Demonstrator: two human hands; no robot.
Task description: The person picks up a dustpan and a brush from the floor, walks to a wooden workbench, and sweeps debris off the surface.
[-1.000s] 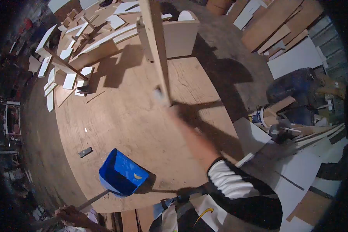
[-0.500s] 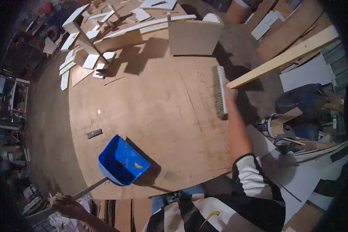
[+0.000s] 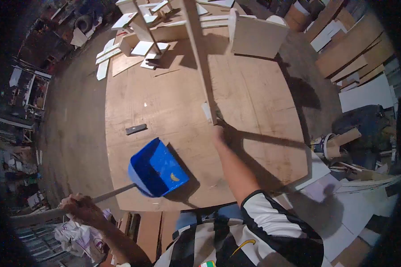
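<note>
Brush (image 3: 206, 111) is over mid-desk (image 3: 178, 95); the right hand (image 3: 218, 133) is closed low on its shaft, presumably for control. Dustpan (image 3: 174, 167) sits towards the near-left corner, contact unclear; the left hand (image 3: 79, 207) grips its handle, likely for reach. Dim floor (image 3: 73, 120) flanks the desk, which bears wood pieces (image 3: 143, 48) far off and a dark block (image 3: 136, 129) left.

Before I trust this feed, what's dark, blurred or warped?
Head view: lens distortion bows the tabletop edges; corners go black; hard shadows fall right of the blue dustpan and right hand; that hand and the brush head look soft, probably motion blur; left background dim and grainy.
</note>
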